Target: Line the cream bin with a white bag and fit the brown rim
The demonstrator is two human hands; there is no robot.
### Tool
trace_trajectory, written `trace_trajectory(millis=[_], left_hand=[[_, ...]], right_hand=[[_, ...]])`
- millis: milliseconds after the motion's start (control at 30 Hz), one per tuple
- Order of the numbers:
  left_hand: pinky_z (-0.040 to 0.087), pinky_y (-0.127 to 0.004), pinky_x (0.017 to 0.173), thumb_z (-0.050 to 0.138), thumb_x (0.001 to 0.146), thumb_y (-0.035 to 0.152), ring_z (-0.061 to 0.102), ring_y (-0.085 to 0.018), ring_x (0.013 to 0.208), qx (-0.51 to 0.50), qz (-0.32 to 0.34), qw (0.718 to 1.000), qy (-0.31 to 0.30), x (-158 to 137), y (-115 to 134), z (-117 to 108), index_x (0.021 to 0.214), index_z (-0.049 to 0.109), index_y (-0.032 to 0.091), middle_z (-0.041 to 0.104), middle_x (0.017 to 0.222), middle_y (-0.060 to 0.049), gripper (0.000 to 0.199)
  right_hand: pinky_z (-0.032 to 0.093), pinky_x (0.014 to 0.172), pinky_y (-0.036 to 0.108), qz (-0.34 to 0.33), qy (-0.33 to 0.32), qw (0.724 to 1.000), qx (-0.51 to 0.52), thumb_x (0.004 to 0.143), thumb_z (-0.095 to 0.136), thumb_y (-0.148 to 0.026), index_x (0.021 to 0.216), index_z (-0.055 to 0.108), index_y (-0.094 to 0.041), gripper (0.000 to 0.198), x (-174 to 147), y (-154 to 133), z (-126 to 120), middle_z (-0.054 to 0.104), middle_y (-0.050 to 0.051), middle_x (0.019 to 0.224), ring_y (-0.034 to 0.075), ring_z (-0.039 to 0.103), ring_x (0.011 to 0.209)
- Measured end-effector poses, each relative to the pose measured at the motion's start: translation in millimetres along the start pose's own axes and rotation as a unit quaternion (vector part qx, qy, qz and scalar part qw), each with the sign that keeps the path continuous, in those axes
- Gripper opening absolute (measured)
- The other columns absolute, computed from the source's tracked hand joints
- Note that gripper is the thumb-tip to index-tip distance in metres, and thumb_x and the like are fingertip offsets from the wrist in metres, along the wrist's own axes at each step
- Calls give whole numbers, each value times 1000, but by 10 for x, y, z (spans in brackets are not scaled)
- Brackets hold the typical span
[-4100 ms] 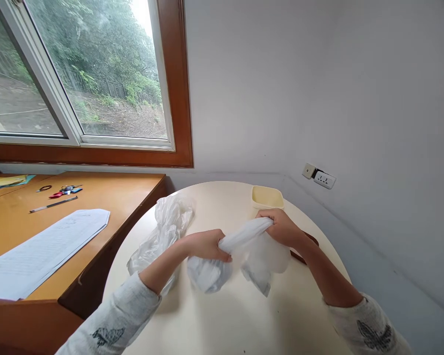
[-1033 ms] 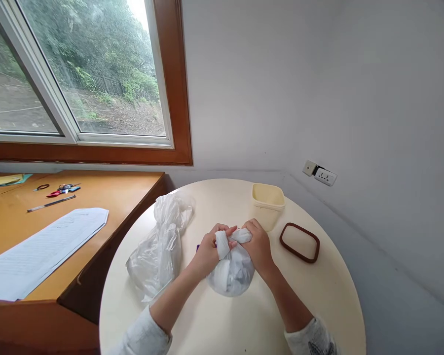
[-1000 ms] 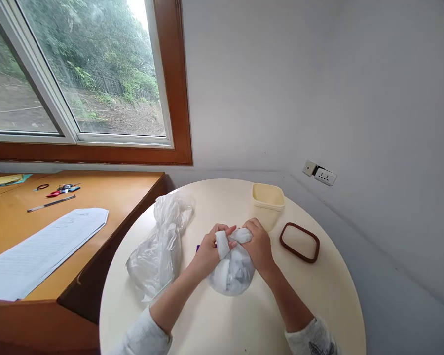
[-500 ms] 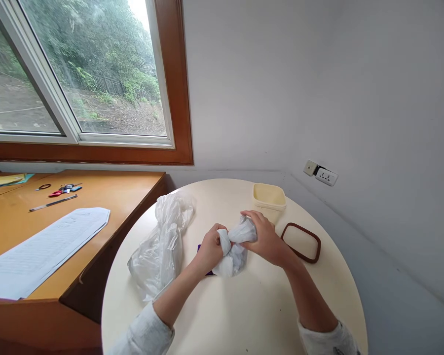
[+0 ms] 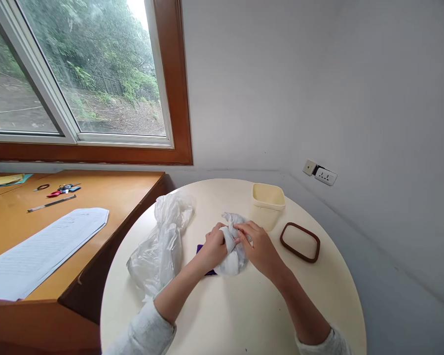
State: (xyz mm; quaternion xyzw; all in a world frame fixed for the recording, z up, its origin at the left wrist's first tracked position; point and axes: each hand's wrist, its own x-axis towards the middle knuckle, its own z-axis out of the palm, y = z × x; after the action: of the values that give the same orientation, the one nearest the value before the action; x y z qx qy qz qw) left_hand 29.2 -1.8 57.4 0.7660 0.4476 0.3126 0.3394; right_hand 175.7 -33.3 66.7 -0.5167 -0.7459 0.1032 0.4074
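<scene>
A bunched, twisted white cloth (image 5: 232, 264) hangs between my hands over the middle of the round table. My left hand (image 5: 215, 245) is closed around its left side, with a fold of cloth wrapped over the fingers. From the right, my right hand (image 5: 257, 246) reaches in with bent fingers and pinches the cloth near the twist. Part of the fingertips is hidden in the folds. Under and behind my left hand, a dark purple thing (image 5: 210, 272) shows only at its edges; its kind cannot be made out.
A crumpled clear plastic bag (image 5: 165, 246) lies left on the round table (image 5: 270, 315). Behind my right hand stands a cream plastic container (image 5: 268, 202), and right of it lies a brown rectangular ring-shaped lid (image 5: 300, 242). A wooden desk (image 5: 126, 197) with papers (image 5: 55, 249) adjoins at left.
My right hand has shifted from the cloth's upper right end to its middle, by the twist. The loose end now points up and back. My left hand keeps its hold.
</scene>
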Motion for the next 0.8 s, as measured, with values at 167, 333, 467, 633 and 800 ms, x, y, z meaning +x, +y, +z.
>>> trace_trajectory(millis=[167, 333, 467, 633, 800], left_hand=[[42, -24, 65, 50, 71, 14, 54, -15, 75, -48, 16, 998, 35, 17, -20, 26, 72, 56, 17, 53, 89, -3, 7], [40, -24, 63, 45, 62, 5, 52, -13, 68, -9, 36, 998, 56, 39, -22, 83, 61, 53, 17, 51, 77, 0, 14], [38, -31, 74, 42, 64, 5, 49, -13, 65, 98, 46, 993, 54, 37, 0, 101, 54, 50, 17, 48, 67, 1, 18], [34, -36, 81, 42, 78, 15, 48, -15, 66, 190, 106, 974, 65, 15, 20, 106, 56, 55, 18, 48, 65, -1, 26], [33, -38, 87, 43, 84, 21, 48, -17, 84, 168, 174, 966, 91, -41, -21, 115, 68, 60, 20, 55, 90, -5, 23]], right_hand=[[42, 73, 29, 9, 56, 998, 9, 82, 48, -23, 86, 55, -21, 9, -50, -77, 75, 57, 3, 81, 15, 53, 75], [41, 67, 28, 51, 20, 998, -28, 77, 55, -30, 78, 54, -21, 9, -59, -167, 144, 56, 2, 78, 16, 51, 72], [39, 62, 27, 70, 21, 996, -58, 75, 52, -23, 70, 52, -21, 5, -30, -105, 162, 55, 1, 72, 15, 51, 68], [38, 62, 26, 74, 41, 993, -77, 73, 45, -17, 67, 51, -20, 9, 3, 13, 118, 54, 1, 70, 14, 49, 66], [38, 60, 26, 104, 52, 992, -44, 73, 44, -17, 64, 52, -19, 12, 24, 169, 77, 54, 1, 67, 13, 48, 60]])
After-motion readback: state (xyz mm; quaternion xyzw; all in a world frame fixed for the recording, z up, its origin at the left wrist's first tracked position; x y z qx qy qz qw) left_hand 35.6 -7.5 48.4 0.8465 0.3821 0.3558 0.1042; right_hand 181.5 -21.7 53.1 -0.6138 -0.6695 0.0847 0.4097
